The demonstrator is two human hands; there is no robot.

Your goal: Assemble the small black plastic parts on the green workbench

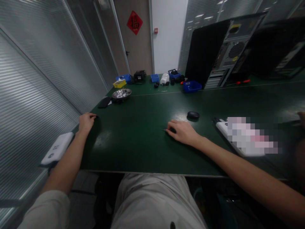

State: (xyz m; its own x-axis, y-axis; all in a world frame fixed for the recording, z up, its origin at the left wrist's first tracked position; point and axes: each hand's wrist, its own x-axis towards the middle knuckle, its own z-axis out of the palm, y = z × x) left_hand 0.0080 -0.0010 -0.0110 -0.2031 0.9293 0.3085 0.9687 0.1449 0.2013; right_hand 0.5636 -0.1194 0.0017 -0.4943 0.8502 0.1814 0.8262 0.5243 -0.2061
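Note:
My left hand (86, 123) is at the left edge of the green table, its fingers pinched around a small dark piece (96, 116) too small to name. Nearer the middle of the table rests my right hand (181, 131), with fingers curled closed. From its fingertips a thin, pointed tip (164, 129) sticks out to the left; a dark part shows inside the curl, and the kind of tool cannot be made out. Just beyond this hand lies a black, rounded, mouse-like object (193, 115), apart from the fingers.
A steel bowl (121, 94) and a flat black item (105, 102) lie at the far left. Blue bins (192, 86) and a computer case (209, 54) stand at the back. White devices are at left (57, 149) and right (234, 140). Part of another person shows at far right.

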